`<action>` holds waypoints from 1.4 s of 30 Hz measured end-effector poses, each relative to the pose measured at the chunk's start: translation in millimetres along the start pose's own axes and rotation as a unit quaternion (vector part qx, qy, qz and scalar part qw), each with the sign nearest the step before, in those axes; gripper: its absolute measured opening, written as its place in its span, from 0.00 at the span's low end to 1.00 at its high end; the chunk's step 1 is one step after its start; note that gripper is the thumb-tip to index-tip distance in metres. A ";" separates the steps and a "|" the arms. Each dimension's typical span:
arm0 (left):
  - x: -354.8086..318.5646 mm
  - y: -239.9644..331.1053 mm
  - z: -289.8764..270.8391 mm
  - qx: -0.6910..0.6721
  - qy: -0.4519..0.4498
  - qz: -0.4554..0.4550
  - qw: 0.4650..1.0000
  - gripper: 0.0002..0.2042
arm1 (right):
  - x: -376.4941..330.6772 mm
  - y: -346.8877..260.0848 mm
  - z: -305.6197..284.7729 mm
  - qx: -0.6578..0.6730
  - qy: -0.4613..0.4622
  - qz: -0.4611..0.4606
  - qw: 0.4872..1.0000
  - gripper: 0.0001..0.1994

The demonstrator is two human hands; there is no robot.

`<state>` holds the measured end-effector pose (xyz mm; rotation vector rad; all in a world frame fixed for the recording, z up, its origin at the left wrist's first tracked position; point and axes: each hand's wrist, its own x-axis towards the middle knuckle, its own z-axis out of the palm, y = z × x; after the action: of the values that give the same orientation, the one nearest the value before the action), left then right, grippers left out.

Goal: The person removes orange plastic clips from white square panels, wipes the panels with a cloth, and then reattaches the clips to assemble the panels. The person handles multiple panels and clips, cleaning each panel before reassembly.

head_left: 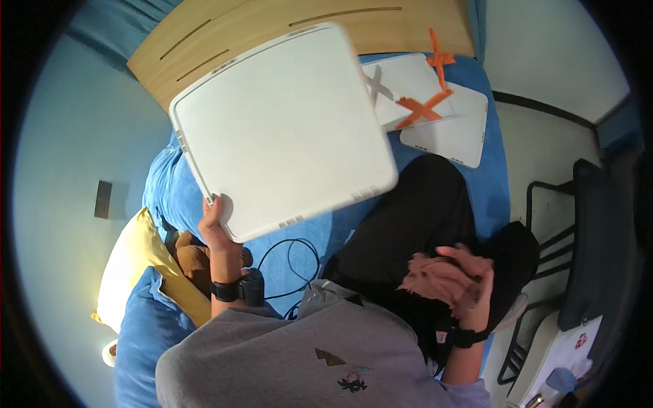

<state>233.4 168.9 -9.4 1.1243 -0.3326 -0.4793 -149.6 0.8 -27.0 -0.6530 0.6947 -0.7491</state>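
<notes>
My left hand (pixel 216 234) grips a large white plastic lid (pixel 286 129) by its lower left corner, thumb on top. The lid is rectangular with rounded corners and small slots along its rim, and it is held up over the bed. In my right hand (pixel 481 279) is a bunched pinkish-brown cloth (pixel 435 280), held above my black-trousered leg and apart from the lid. A white box (pixel 405 75) and a second white lid (pixel 456 132) lie farther off on the blue bedding, partly overlapping. Orange tape strips (pixel 420 109) form crosses there.
A wooden headboard (pixel 265 34) bounds the far side of the bed (pixel 495 156). A black cable (pixel 299 241) loops near my left forearm. Yellow (pixel 132 272) and blue pillows (pixel 146 333) and a brown plush toy (pixel 194 262) are at left. A dark chair (pixel 592 238) stands at right.
</notes>
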 end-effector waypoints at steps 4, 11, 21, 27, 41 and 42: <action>-16.6 -21.3 45.1 -0.039 -0.138 -0.087 0.986 0.26 | -33.7 -9.1 -23.5 -0.163 0.145 -0.121 0.968 0.23; -40.4 -71.9 104.1 -0.024 -0.240 -0.226 0.944 0.26 | -112.6 -21.3 -47.7 0.081 0.107 -0.231 0.964 0.11; -59.4 -169.2 90.6 0.151 -0.285 -0.439 0.839 0.25 | -95.4 -23.5 -76.6 -0.188 0.223 -0.147 0.945 0.20; -62.0 -179.2 89.6 0.268 -0.351 -0.303 0.845 0.25 | -71.4 -59.7 -60.6 -0.168 0.142 -0.213 0.952 0.21; -70.8 -181.5 114.4 0.218 -0.313 -0.322 0.866 0.14 | 40.5 56.5 -67.4 -0.691 0.042 -0.151 0.706 0.12; -71.2 -182.4 115.1 0.200 -0.313 -0.322 0.871 0.14 | 33.7 66.7 -46.6 -0.712 -0.007 -0.183 0.678 0.12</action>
<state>80.8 53.3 -131.6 1.4632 -0.6431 -1.4374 -141.3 -0.7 -114.7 -2.2965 1.1009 -0.4158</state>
